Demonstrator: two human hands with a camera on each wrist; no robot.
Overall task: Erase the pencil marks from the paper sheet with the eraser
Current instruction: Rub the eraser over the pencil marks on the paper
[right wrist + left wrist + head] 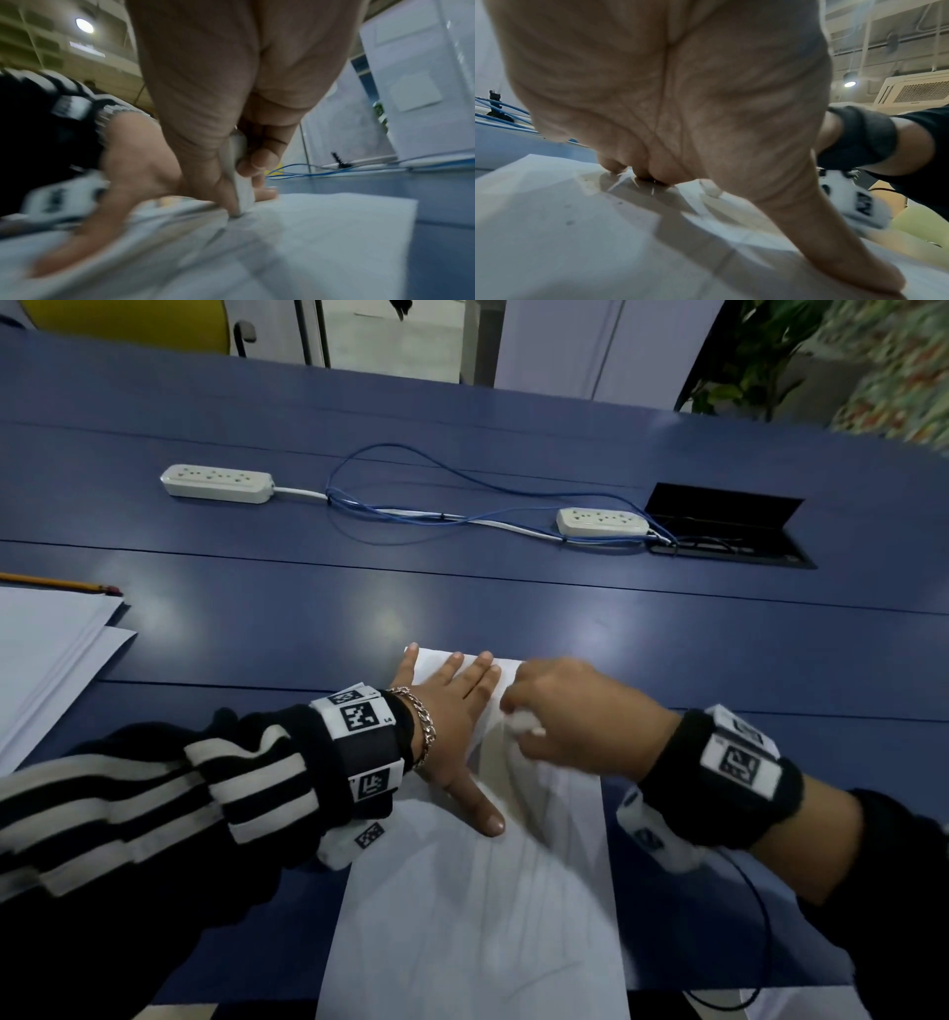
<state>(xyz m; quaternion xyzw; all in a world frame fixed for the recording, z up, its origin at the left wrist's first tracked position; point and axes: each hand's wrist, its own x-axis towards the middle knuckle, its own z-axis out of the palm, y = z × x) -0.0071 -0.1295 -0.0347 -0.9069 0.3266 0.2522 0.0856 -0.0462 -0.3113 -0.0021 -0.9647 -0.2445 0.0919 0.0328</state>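
Observation:
A white paper sheet [477,906] with faint pencil lines lies lengthwise on the blue table [308,608]. My left hand [457,716] lies flat on the sheet's far left part, fingers spread and thumb stretched toward me, pressing it down. Just to its right, my right hand [565,711] pinches a small white eraser [521,724] between thumb and fingers. In the right wrist view the eraser [241,182] stands on end with its lower tip touching the paper [321,233]. The left wrist view shows my left palm [667,91] over the paper [577,233].
A stack of white paper [46,654] with a yellow pencil [61,582] lies at the left edge. Two white power strips [218,483] [603,522] with blue cables [411,510] and an open cable hatch [729,526] sit farther back. A thin black cable [760,942] hangs from my right wrist.

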